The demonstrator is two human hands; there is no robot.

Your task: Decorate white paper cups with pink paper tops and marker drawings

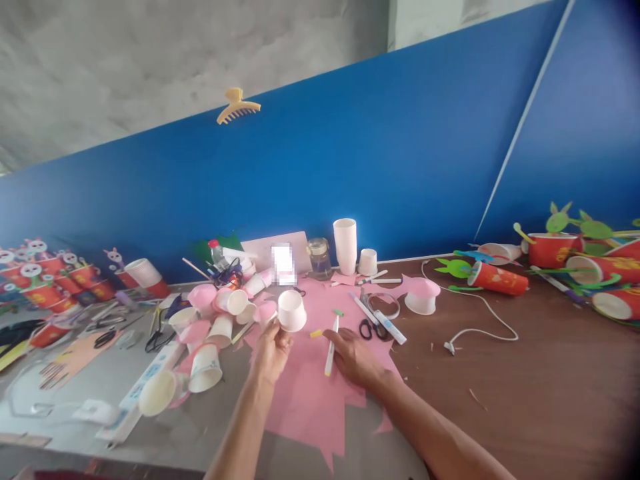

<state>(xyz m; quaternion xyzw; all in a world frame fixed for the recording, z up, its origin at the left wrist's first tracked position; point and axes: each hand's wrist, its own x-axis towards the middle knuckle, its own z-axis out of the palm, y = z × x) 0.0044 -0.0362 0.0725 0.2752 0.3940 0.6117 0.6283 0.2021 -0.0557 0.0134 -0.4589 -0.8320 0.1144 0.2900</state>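
Cup clutter left, bare tabletop right

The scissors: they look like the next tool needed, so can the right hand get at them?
Probably yes. The scissors lie uncovered on the pink paper, beside the right hand, which holds a pen.

A craft workroom, set up for making paper-cup toys; the bench is strewn with white paper cups, a stack of them by the wall, cut pink paper, scissors and marker pens; finished red cups with bunny faces stand in rows at the left, red cups with green paper shapes at the right; blue partition boards back the bench, under a bare concrete wall.
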